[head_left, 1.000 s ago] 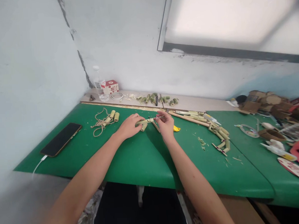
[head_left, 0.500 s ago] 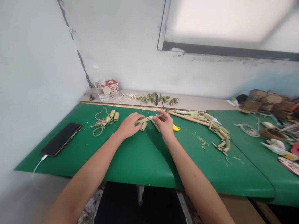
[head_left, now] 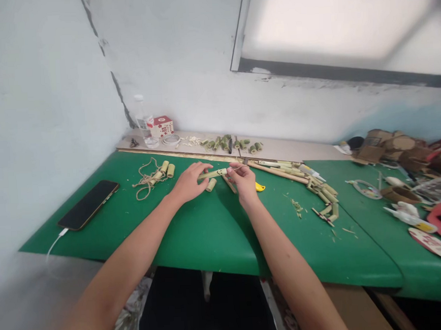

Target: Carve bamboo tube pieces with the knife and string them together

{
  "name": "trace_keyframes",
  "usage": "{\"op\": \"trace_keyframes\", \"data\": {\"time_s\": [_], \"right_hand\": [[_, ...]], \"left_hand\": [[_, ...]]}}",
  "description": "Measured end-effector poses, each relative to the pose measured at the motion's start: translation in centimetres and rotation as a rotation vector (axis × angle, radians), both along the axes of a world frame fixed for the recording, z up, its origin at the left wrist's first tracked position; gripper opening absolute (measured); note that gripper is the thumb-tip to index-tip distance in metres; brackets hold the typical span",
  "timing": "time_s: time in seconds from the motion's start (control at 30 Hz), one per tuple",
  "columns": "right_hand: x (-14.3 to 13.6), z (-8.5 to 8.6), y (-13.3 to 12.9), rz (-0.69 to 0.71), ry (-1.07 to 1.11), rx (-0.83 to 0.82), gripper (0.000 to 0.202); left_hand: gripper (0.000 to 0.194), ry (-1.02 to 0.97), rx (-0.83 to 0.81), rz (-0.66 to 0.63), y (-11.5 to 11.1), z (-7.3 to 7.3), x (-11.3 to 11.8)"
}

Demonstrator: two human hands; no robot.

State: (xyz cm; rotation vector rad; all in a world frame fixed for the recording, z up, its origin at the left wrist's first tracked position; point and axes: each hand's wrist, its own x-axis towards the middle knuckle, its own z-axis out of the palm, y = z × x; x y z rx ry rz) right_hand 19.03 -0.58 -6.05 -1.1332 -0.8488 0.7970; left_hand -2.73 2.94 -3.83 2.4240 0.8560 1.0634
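My left hand [head_left: 190,181] is closed around one end of a slim bamboo piece [head_left: 216,173], which lies nearly level just above the table and bears a dark curved mark. At its other end, the thumb and fingers of my right hand [head_left: 243,181] are pinched together. A thin brownish strand shows by those fingers, but what exactly they grip is too small to tell. Beneath the bamboo piece lies a short bamboo tube [head_left: 211,185]. A thin stick [head_left: 229,185] rests beside my right hand, and a yellow-handled tool [head_left: 259,187] is partly hidden behind it.
Twine [head_left: 143,181] and several bamboo tubes [head_left: 171,170] lie left, near a phone [head_left: 89,205] on a cable. Cut bamboo [head_left: 216,143], a bottle [head_left: 144,124] and a red-white box [head_left: 162,127] line the back. Joined bamboo pieces [head_left: 327,194] and shavings [head_left: 296,208] are right.
The view has shifted very slightly. Both hands keep their places at the bamboo piece, which has tilted a little and shows slightly more of its right end.
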Motion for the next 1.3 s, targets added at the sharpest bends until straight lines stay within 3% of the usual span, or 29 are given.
{"op": "trace_keyframes", "data": {"time_s": [0.17, 0.37, 0.6, 0.87, 1.3], "right_hand": [[0.1, 1.2, -0.8, 0.055, 0.037, -0.039, 0.056], [-0.3, 1.5, -0.9, 0.027, 0.014, -0.004, 0.060], [-0.1, 1.3, -0.8, 0.010, -0.078, 0.034, 0.056], [0.0, 1.3, -0.7, 0.030, -0.053, 0.004, 0.045], [-0.8, 1.9, -1.1, 0.078, 0.023, -0.019, 0.031]], "left_hand": [[0.038, 0.001, -0.004, 0.005, 0.0, 0.0, 0.1], [0.038, 0.025, 0.001, 0.000, -0.1, 0.1, 0.1], [0.036, 0.111, -0.039, -0.065, -0.7, 0.2, 0.5], [0.038, 0.065, -0.024, -0.019, -0.6, 0.7, 0.2], [0.037, 0.058, -0.016, -0.013, -0.3, 0.2, 0.2]]}}
